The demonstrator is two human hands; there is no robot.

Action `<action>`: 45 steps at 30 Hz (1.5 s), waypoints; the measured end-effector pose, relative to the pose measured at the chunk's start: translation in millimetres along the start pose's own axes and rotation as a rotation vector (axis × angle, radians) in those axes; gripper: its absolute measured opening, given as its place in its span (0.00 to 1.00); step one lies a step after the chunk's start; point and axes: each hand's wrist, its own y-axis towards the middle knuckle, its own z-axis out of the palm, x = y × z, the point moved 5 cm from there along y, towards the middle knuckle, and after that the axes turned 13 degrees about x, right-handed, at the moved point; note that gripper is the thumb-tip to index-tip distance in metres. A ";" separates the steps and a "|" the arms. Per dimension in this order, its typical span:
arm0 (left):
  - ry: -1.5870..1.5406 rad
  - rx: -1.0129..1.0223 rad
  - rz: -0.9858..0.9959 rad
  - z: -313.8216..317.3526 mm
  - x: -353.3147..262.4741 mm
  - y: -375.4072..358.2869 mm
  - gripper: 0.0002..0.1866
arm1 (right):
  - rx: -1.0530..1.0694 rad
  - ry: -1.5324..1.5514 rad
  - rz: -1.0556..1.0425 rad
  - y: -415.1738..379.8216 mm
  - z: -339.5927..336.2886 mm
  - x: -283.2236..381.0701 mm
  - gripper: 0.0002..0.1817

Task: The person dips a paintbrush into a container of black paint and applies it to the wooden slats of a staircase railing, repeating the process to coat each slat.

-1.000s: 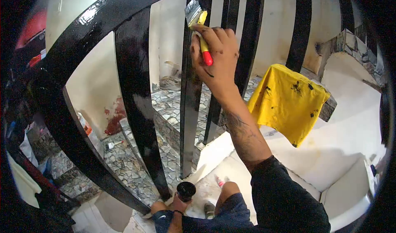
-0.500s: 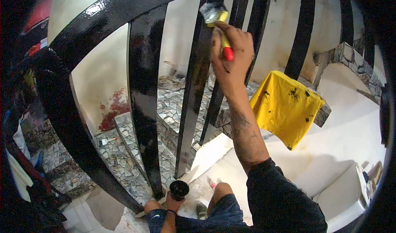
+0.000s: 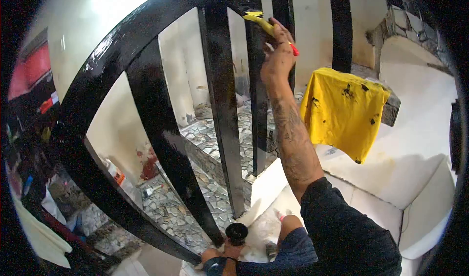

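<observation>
My right hand is closed around a paintbrush with a yellow handle and a red end. The bristles are against a black slat near the top of the railing, and dark smudges mark my fingers. Low in the view, my left hand grips a small round cup that is dark inside; its contents look like black paint. The cup is close to my knee, beside the foot of a slat. Glossy patches shine along the curved top rail.
A yellow cloth with black stains drapes over a ledge right of my forearm. Stone-patterned steps lie behind the slats, with another brush on them. A white slab-like object stands at right.
My right hand has moved the brush from in front of a slat to against one near the top rail, turning the handle. The view has shifted, and the cup stays in my left hand.
</observation>
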 end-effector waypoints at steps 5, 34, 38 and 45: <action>-0.036 0.085 -0.054 3.4 -0.7 4.2 0.42 | 0.021 0.238 0.029 4.2 12.9 -1.2 0.15; 0.108 -0.033 -0.086 5.1 5.1 3.2 0.49 | 0.142 -0.043 -0.033 23.4 2.7 14.1 0.15; 0.105 -0.027 -0.076 8.5 1.0 1.3 0.49 | 0.220 0.067 0.029 22.4 10.9 -8.7 0.15; 0.079 -0.015 -0.045 3.0 -2.9 6.0 0.48 | 0.088 0.046 -0.078 18.2 -1.7 5.4 0.14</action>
